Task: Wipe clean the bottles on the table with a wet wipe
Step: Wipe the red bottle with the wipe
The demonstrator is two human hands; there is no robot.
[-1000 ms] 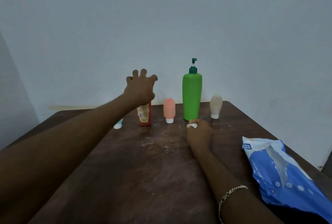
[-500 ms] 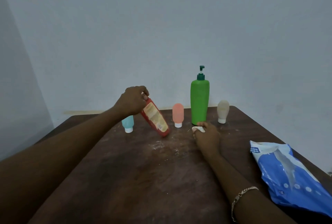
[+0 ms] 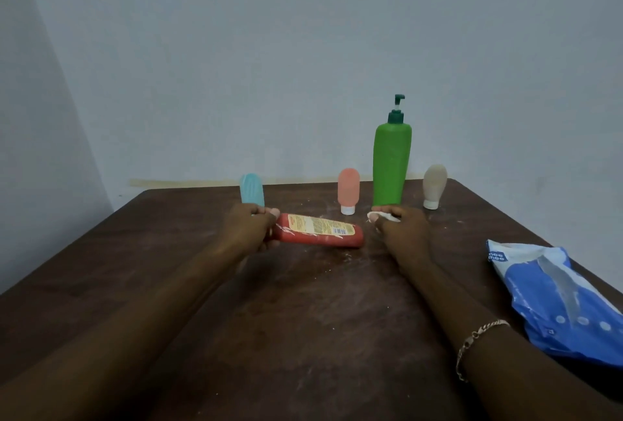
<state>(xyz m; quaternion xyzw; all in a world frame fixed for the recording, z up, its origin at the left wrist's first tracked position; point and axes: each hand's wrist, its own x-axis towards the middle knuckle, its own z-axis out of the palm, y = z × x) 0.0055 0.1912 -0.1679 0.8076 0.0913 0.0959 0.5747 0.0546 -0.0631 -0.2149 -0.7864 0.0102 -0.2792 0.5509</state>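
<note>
My left hand (image 3: pixel 247 230) grips the cap end of a red bottle (image 3: pixel 320 231) with a yellow label, held almost flat just above the dark wooden table (image 3: pixel 286 312). My right hand (image 3: pixel 403 228) rests on the table to its right, pinching a crumpled white wet wipe (image 3: pixel 379 216). Behind them stand a teal tube (image 3: pixel 252 192), a pink tube (image 3: pixel 348 190), a tall green pump bottle (image 3: pixel 391 164) and a beige tube (image 3: pixel 434 184), all upright. The green bottle's base is hidden by my right hand.
A blue wet-wipe pack (image 3: pixel 553 296) lies at the table's right edge. White dusty smears (image 3: pixel 337 258) mark the tabletop near the red bottle. A pale wall stands close behind the table's far edge.
My left hand took hold of the red bottle from the row, tipped it over and brought it down nearly flat towards me. My right hand stayed put with the wipe.
</note>
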